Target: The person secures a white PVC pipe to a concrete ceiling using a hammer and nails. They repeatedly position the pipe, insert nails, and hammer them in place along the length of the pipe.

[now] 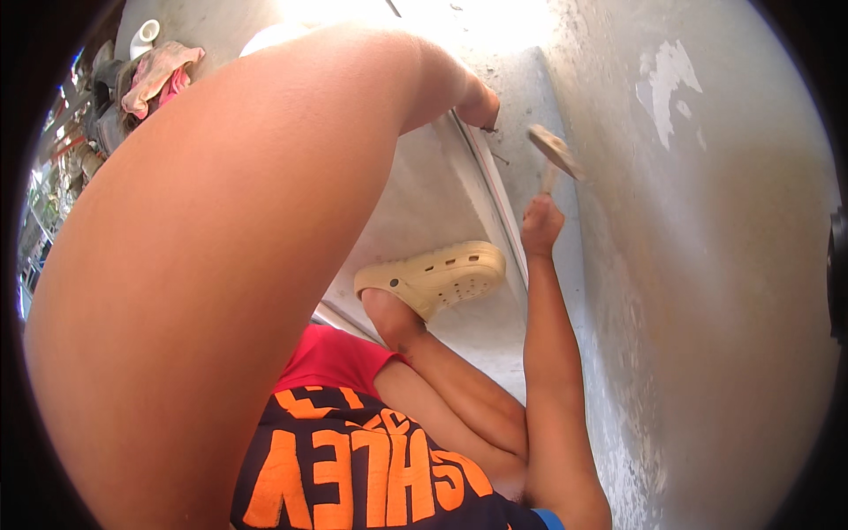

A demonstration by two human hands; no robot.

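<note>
My right hand (pixel 541 226) is closed round the handle of a hammer (pixel 556 152), which is raised beside the wall with its head slightly blurred by motion. Up and to the left of it, my left hand (pixel 478 104) reaches down with fingers pressed together near a long pale strip (pixel 488 172). A small dark bit shows at those fingertips; I cannot make out what it is. Just below them a thin, nail-like piece (pixel 501 160) lies on the grey surface. The hammer head is apart from my left hand.
A worn grey wall (pixel 707 265) with peeling patches rises close on my right. My foot in a beige clog (pixel 442 272) rests beside the strip. Crumpled cloths (pixel 162 78) and a white pipe elbow (pixel 145 37) lie at the far left.
</note>
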